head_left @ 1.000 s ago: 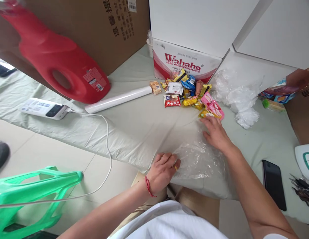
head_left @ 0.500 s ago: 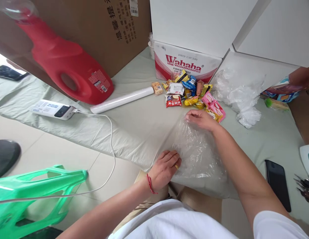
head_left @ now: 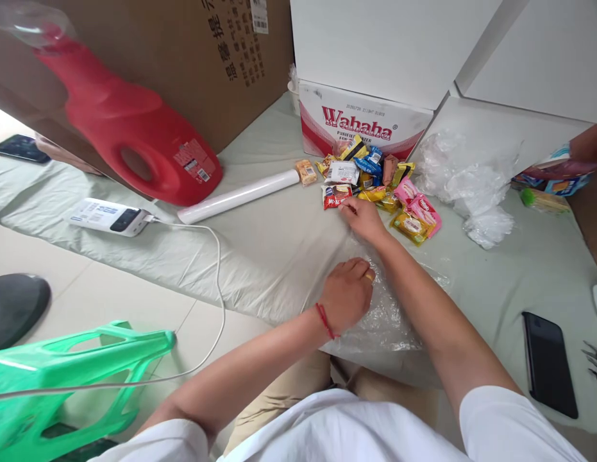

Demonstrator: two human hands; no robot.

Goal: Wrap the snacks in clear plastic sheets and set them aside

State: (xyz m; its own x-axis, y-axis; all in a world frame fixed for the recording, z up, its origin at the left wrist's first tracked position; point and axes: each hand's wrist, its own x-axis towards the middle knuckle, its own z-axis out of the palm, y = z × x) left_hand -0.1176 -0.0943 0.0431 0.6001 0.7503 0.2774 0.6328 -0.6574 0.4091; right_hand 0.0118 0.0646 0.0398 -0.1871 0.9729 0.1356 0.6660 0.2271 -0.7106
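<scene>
A crinkled clear plastic bag (head_left: pixel 387 317) lies near the front edge of the cloth-covered surface. My left hand (head_left: pixel 349 292), wearing a ring and a red bracelet, is closed on its left side, palm down with the fingers bent. Beyond it, my right hand (head_left: pixel 364 219) reaches to a small red snack packet (head_left: pixel 335 195), its fingertips pinched at the lower right corner. Around that packet is a pile of wrapped snacks: a white packet (head_left: pixel 342 172), a blue packet (head_left: pixel 370 160), a yellow packet (head_left: pixel 412 226) and pink packets (head_left: pixel 426 210).
A Wahaha carton (head_left: pixel 365 119) stands behind the snacks. To the left are a white roll (head_left: pixel 240 196), a red jug (head_left: pixel 134 135) and a power bank (head_left: pixel 108 216) with a cable. Crumpled plastic bags (head_left: pixel 471 186) and a black phone (head_left: pixel 551 364) lie right. A green stool (head_left: pixel 81 366) stands below left.
My right hand has left the bag's top edge and moved forward-left to the red packet. My left hand has slid forward and right over the bag, which now lies flatter.
</scene>
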